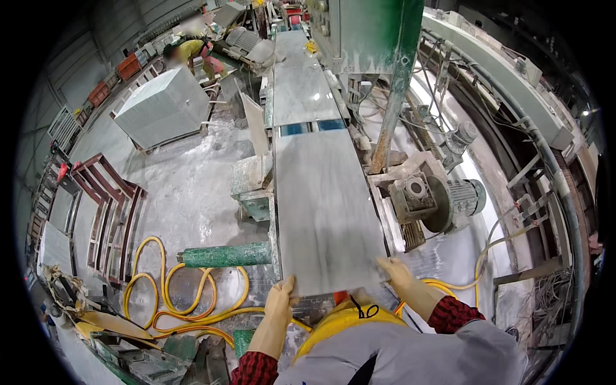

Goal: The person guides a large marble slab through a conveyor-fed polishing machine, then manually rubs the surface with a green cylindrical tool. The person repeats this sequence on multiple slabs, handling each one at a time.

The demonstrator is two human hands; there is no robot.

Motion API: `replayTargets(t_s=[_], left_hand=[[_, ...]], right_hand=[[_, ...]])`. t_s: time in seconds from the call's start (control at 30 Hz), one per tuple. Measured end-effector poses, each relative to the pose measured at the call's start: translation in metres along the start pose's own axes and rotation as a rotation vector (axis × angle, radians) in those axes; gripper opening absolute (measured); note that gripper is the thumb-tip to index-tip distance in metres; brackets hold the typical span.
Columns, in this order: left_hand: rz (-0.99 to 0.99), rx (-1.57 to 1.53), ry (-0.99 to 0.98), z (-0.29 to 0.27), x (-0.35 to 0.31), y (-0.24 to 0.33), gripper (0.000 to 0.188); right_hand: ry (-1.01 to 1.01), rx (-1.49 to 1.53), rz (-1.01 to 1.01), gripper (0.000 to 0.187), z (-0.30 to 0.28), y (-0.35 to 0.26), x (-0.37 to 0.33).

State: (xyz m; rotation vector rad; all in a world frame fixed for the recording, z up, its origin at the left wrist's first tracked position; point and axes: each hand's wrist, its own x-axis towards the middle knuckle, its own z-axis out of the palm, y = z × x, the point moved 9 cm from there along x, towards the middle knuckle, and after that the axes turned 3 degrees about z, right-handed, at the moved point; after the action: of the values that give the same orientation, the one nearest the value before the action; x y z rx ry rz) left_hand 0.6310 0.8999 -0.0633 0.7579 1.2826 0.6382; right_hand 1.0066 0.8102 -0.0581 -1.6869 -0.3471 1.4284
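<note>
A grey veined stone slab [327, 199] lies flat on the conveyor in front of me, its near edge close to my waist. My left hand [280, 299], in a pale glove, is closed on the slab's near left corner. At the near right corner my right hand [399, 278], gloved alike, grips the edge with its fingertips; its thumb side is partly hidden. Farther along the conveyor lies a second grey slab [301, 96], with blue belt strips [312, 127] showing in the gap between the two.
To the right stand a motor with a gearbox [443, 199] and a green-framed machine [378, 38]. A green roller [224, 255] juts out left above coiled yellow hoses [186, 298]. Farther left are brown metal racks [112, 218], a stone slab stack [163, 106] and a bending person [196, 54].
</note>
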Motion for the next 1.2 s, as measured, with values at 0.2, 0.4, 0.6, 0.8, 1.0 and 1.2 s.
replayTargets(t_s=[0.2,0.4,0.6,0.8,1.0,1.2], left_hand=[[-0.151,-0.337,0.067,0.029,-0.009,-0.024,0.050],[-0.234,-0.310,0.030,0.071,-0.010,0.005,0.060],[-0.327,-0.570,0.129,0.066,0.023,0.010,0.040],[-0.146,-0.471,0.120,0.054,0.056,0.004,0.038],[-0.080,-0.449,0.098,0.030,0.060,-0.012,0.044],[-0.132,-0.502,0.059,0.030,0.068,-0.008,0.049]], right_hand=[[-0.203,0.491,0.214,0.043,-0.011,0.052,0.014],[-0.146,0.565,0.374,0.047,0.049,0.037,-0.004],[-0.130,0.519,0.405,0.052,0.057,0.041,0.039],[0.063,0.342,0.287,0.058,0.050,0.027,0.044],[-0.074,0.409,0.292,0.053,0.061,0.039,0.042],[-0.031,0.343,0.310,0.059,0.059,0.044,0.055]])
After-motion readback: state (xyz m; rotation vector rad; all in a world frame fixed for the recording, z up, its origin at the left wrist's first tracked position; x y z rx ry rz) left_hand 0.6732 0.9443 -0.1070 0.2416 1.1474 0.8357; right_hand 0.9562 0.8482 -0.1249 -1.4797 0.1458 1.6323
